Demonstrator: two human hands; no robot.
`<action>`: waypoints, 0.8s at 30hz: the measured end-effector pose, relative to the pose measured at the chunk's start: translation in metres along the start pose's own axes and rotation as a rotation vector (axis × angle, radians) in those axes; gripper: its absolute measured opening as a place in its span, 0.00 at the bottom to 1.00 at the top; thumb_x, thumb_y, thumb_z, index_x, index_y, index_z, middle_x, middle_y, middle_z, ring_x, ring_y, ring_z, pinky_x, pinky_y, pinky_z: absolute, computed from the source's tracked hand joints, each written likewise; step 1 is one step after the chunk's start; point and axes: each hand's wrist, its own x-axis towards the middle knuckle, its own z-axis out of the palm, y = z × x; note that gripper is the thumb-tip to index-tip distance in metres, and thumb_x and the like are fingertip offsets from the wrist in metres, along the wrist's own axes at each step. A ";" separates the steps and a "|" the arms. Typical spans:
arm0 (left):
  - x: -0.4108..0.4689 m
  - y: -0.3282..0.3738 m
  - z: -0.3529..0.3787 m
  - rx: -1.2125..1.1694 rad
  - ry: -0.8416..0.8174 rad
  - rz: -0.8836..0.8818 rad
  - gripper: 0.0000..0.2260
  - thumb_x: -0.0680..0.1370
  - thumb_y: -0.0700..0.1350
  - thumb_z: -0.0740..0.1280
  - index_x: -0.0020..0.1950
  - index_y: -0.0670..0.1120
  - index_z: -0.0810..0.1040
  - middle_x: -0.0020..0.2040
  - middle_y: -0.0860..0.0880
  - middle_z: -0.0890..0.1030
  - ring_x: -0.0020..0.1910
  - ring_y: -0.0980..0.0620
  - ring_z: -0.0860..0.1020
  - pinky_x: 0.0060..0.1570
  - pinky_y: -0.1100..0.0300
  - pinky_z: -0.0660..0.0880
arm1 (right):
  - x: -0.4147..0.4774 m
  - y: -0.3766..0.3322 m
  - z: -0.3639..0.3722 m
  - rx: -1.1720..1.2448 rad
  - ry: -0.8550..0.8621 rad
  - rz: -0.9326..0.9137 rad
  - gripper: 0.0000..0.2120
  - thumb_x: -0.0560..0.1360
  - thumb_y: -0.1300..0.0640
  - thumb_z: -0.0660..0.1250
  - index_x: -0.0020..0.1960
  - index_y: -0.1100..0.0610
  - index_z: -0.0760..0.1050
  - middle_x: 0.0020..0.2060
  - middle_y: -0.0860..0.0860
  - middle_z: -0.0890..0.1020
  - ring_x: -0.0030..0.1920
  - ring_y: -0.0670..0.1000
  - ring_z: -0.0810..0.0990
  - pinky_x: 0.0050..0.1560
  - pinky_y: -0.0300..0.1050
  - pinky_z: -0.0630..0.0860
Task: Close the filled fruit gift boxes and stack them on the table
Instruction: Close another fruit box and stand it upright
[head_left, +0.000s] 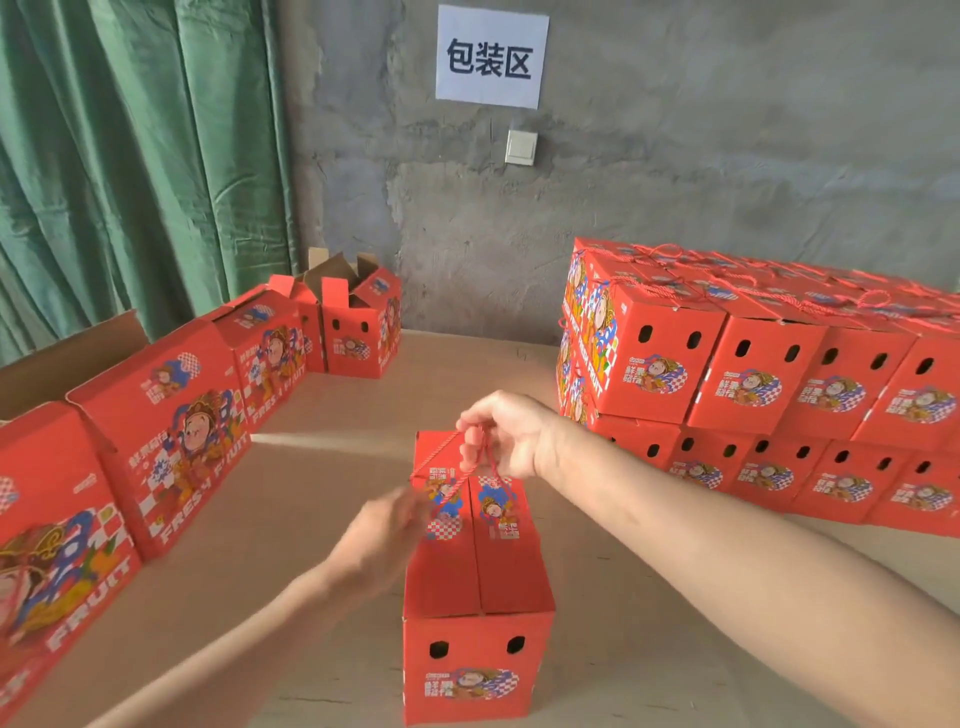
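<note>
A red fruit gift box (475, 613) stands on the table (332, 467) in front of me, its two top flaps folded together. My right hand (498, 434) is above its far end and pinches the red rope handle (480, 457), which hangs down to the lid. My left hand (382, 535) is blurred at the box's left top edge, fingers reaching toward the rope; I cannot tell if it holds anything. A two-layer stack of closed red boxes (769, 384) fills the right side of the table.
A row of red boxes (171, 431) runs along the left, some with open flaps (337, 280) at the far end. A green curtain (130, 156) hangs at back left. The grey wall carries a paper sign (491, 57) and a switch (521, 148).
</note>
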 end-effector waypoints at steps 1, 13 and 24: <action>-0.008 -0.012 0.011 0.038 -0.094 0.030 0.12 0.80 0.43 0.60 0.61 0.41 0.74 0.59 0.47 0.78 0.60 0.48 0.75 0.53 0.67 0.65 | 0.001 -0.008 -0.001 -0.010 0.026 0.005 0.14 0.78 0.62 0.54 0.34 0.59 0.69 0.16 0.48 0.71 0.20 0.48 0.74 0.36 0.43 0.69; 0.019 -0.034 0.002 -0.039 -0.068 0.199 0.22 0.80 0.44 0.61 0.73 0.41 0.62 0.70 0.48 0.69 0.69 0.51 0.68 0.62 0.70 0.59 | 0.020 -0.063 0.021 -0.122 0.328 -0.142 0.14 0.75 0.61 0.57 0.31 0.58 0.67 0.15 0.48 0.69 0.18 0.48 0.70 0.32 0.39 0.68; 0.101 -0.003 -0.061 -0.386 -0.004 0.457 0.29 0.79 0.39 0.62 0.74 0.57 0.53 0.62 0.62 0.68 0.62 0.61 0.68 0.62 0.63 0.67 | 0.037 -0.159 0.010 0.010 0.627 -0.432 0.13 0.73 0.59 0.59 0.30 0.58 0.67 0.14 0.48 0.65 0.14 0.49 0.64 0.26 0.36 0.70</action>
